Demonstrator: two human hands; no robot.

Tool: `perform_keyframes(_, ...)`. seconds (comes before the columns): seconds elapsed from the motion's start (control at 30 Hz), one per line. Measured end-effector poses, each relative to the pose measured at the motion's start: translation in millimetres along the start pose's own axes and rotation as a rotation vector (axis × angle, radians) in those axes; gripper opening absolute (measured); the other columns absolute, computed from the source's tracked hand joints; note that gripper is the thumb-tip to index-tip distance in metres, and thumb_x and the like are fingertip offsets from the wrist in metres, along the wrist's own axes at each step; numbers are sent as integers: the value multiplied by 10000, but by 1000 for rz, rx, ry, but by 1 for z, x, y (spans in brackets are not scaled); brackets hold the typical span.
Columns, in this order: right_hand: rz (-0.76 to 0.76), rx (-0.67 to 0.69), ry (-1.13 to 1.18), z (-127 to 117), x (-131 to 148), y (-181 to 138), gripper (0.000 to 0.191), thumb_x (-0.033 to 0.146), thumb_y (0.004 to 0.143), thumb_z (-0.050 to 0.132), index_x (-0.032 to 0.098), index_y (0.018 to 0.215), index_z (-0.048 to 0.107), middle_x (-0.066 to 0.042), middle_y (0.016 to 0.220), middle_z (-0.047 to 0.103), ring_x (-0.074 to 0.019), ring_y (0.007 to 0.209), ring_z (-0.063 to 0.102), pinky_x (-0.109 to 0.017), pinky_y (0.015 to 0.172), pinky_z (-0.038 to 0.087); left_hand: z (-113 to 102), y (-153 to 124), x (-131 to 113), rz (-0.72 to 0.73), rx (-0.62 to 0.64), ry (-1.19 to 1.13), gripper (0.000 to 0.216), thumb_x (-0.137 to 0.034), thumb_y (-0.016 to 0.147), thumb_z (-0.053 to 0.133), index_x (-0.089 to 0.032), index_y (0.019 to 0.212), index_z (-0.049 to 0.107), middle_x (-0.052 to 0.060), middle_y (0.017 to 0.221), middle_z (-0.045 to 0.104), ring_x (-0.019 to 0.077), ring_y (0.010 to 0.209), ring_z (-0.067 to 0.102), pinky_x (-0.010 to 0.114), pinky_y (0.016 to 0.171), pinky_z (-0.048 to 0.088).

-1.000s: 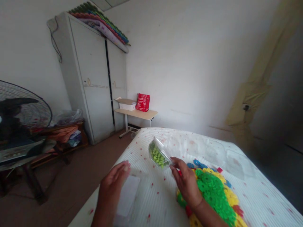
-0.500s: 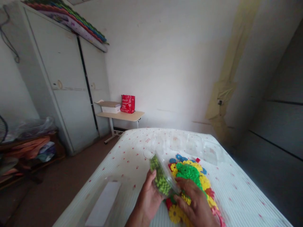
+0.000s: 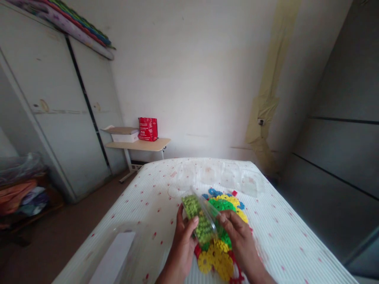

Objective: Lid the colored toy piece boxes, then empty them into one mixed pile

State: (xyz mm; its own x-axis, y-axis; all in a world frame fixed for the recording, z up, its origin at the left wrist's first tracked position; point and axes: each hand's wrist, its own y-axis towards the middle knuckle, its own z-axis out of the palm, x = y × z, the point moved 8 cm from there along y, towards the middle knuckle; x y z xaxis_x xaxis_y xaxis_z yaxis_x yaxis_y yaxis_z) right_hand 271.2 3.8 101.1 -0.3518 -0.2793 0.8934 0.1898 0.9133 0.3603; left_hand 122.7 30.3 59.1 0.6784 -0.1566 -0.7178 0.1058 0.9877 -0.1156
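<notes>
A small clear plastic box (image 3: 199, 218) full of light green toy pieces is held up over the bed between both hands. My left hand (image 3: 182, 240) wraps its fingers and thumb round the box's left side. My right hand (image 3: 239, 236) pinches the box's right edge. Just under and behind the hands lies a heap of flat flower-shaped plastic pieces (image 3: 222, 228) in green, yellow, blue and red on the white bed (image 3: 154, 197) with red dots.
Clear empty plastic containers (image 3: 248, 182) lie at the far end of the bed. A clear lid with a white sheet (image 3: 114, 258) lies near the bed's left edge. A white wardrobe (image 3: 44, 118) and a side table with a red bag (image 3: 148, 129) stand at left.
My left hand came over from the bed's left side and took hold of the box. The view has swung right and the fan has left the picture.
</notes>
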Motion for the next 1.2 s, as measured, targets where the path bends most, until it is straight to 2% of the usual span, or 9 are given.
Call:
perform_keyframes(0.17, -74, -174, -196, -14, -5, 2, 339, 492, 881, 396, 210, 789, 560, -16, 700, 590, -162, 636, 545, -252, 602, 425, 3, 3, 4, -14, -5, 28, 736, -281, 695, 696, -367, 1333, 341, 51, 1182, 609, 217, 1048, 594, 305, 803, 501)
perform_keyframes(0.3, -10, -265, -209, -30, -16, 9, 371, 527, 875, 367, 216, 730, 508, -8, 615, 572, -162, 554, 531, -257, 541, 412, 0, 5, 7, -40, 71, 32, 670, -278, 727, 671, -375, 1320, 375, 28, 1245, 581, 203, 1035, 604, 299, 822, 499)
perform_keyframes(0.57, 35, -252, -73, -40, -31, 18, 377, 537, 864, 395, 203, 734, 512, -18, 619, 596, -172, 579, 571, -285, 570, 451, -8, 9, 7, -79, 113, -5, 583, -266, 790, 613, -322, 1324, 385, 43, 1188, 605, 215, 1048, 593, 337, 843, 491)
perform_keyframes(0.73, 175, -369, 264, -58, -52, 22, 368, 541, 806, 505, 175, 779, 534, -19, 657, 604, -160, 561, 591, -297, 521, 509, -9, 17, 7, -70, 109, 4, 496, -295, 794, 605, -269, 1265, 454, 54, 1135, 626, 218, 1058, 583, 322, 827, 489)
perform_keyframes(0.87, 178, -489, 346, -80, -57, 23, 375, 534, 762, 574, 159, 773, 552, -12, 661, 612, -153, 583, 605, -291, 519, 535, 4, 24, 5, -89, 120, 92, 534, -328, 780, 612, -313, 1282, 429, 29, 1170, 607, 211, 1057, 582, 305, 794, 496)
perform_keyframes(1.0, 178, -559, 370, -98, -62, 22, 374, 528, 744, 597, 155, 749, 562, -1, 637, 610, -149, 576, 604, -295, 517, 552, 25, 31, 1, -117, 119, 311, 646, -368, 740, 647, -340, 1322, 370, 40, 1147, 620, 237, 1000, 612, 342, 764, 500)
perform_keyframes(1.1, 173, -601, 376, -107, -66, 21, 375, 528, 735, 601, 156, 741, 564, 5, 619, 605, -144, 553, 597, -293, 502, 550, 35, 38, -5, -82, 54, 465, 779, -377, 662, 724, -302, 1349, 363, 86, 1206, 592, 287, 1087, 569, 396, 877, 446)
perform_keyframes(1.2, 175, -624, 358, -110, -68, 21, 386, 537, 729, 600, 153, 733, 564, 3, 603, 605, -146, 535, 595, -297, 490, 545, 47, 45, -11, 19, 45, 550, 828, -357, 566, 797, -267, 1313, 450, 104, 1331, 503, 316, 1242, 434, 408, 1032, 299)
